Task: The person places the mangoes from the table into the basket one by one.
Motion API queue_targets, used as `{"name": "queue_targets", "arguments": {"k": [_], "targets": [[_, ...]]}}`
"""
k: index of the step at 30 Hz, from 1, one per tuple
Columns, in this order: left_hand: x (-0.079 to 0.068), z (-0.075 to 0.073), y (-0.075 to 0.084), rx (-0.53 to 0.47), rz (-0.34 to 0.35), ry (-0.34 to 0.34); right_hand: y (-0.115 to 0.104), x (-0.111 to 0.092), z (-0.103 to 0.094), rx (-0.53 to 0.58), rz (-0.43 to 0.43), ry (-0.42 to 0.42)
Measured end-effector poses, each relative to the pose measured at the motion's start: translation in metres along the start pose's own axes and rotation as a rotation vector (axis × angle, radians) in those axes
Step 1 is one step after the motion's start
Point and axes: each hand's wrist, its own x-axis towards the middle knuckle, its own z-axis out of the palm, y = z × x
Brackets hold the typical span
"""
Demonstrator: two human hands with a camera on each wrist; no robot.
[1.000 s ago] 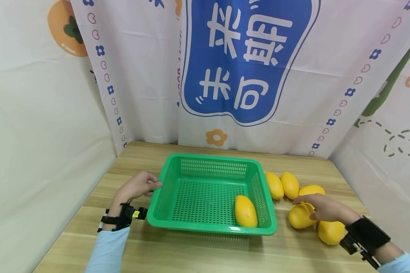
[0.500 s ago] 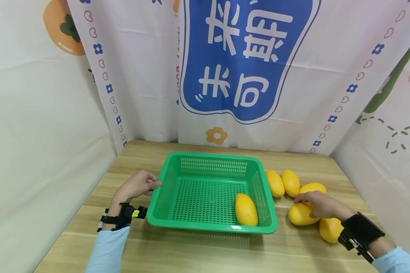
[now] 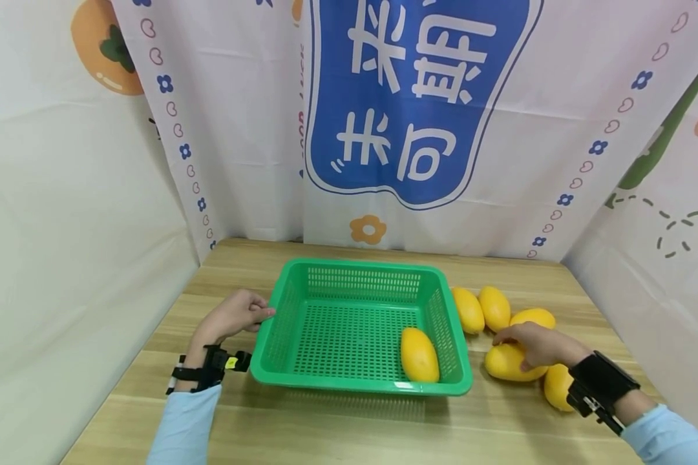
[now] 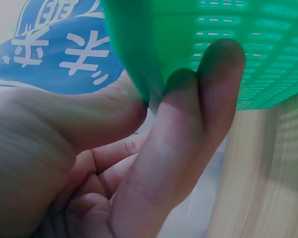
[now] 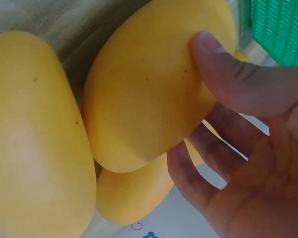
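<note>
With thumb and fingers, my left hand [image 3: 235, 318] pinches the left rim of a green plastic basket [image 3: 355, 382]. The left wrist view shows the thumb on one side of the basket wall [image 4: 134, 44] and two fingertips on the other. Inside the basket, at its right end, lies one yellow mango [image 3: 419, 355]. To the right, my right hand [image 3: 539, 344] holds another mango [image 3: 505, 363] between thumb and fingers. Close up in the right wrist view, the thumb presses on top of this mango [image 5: 144, 89] while the fingers curl against its side.
Two mangoes stand beside the basket's right wall, the nearer one [image 3: 468, 311] close against it. Another mango [image 3: 534, 316] lies behind my right hand, and one [image 3: 557, 387] in front of it. A printed cloth [image 3: 256, 161] hangs behind the wooden table [image 3: 244, 426].
My right hand and the mango it holds have shifted slightly to the left, away from the front mango. The left hand stays on the basket rim.
</note>
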Motion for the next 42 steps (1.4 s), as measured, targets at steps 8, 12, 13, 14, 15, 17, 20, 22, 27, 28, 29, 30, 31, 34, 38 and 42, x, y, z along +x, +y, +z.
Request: {"name": "queue_targets", "arguments": {"k": [8,12,13,14,15,17,20,22,27,28,29,30,31,34,38,42], "targets": [[0.0,-0.001,-0.002,0.006,0.027,0.003,0.004,0.001,0.002,0.011,-0.021,-0.036],[0.001,0.0,-0.001,0.012,0.03,0.005,0.005,0.004,0.001,-0.01,-0.014,-0.056],[0.001,-0.001,-0.001,0.011,0.03,0.007,0.005,0.004,-0.001,-0.008,-0.005,-0.064],[0.001,-0.001,-0.001,0.01,0.03,0.008,0.005,0.005,-0.002,-0.008,0.001,-0.072],[0.001,-0.001,-0.001,0.01,0.03,0.01,0.004,0.006,-0.004,-0.004,0.01,-0.081],[0.001,-0.001,-0.001,0.008,0.03,0.011,0.003,0.007,-0.005,0.019,0.039,-0.102],[0.001,0.0,-0.001,0.006,0.036,0.007,0.002,0.008,-0.006,0.053,0.072,-0.133],[0.0,0.001,-0.001,0.004,0.038,0.002,0.002,0.009,-0.004,0.071,0.083,-0.144],[-0.002,0.001,0.0,0.01,0.029,0.004,0.002,0.008,0.001,0.086,0.058,-0.124],[-0.002,0.001,0.0,0.012,0.025,0.004,0.002,0.008,0.002,0.09,0.049,-0.118],[-0.002,0.001,0.0,0.013,0.022,0.002,0.002,0.007,0.002,0.093,0.038,-0.113],[-0.002,0.001,0.0,0.011,0.02,-0.002,0.002,0.006,0.002,0.097,0.029,-0.108],[-0.002,0.001,0.0,0.008,0.02,-0.005,0.002,0.005,0.001,0.105,0.029,-0.106],[-0.002,0.001,0.0,0.004,0.026,-0.007,0.0,0.0,-0.003,0.114,0.012,-0.094],[-0.002,0.001,0.0,0.005,0.034,-0.001,-0.004,-0.004,-0.009,0.143,0.019,-0.083],[-0.002,0.0,-0.001,0.011,0.033,0.005,-0.005,-0.006,-0.01,0.2,0.043,-0.068]]}}
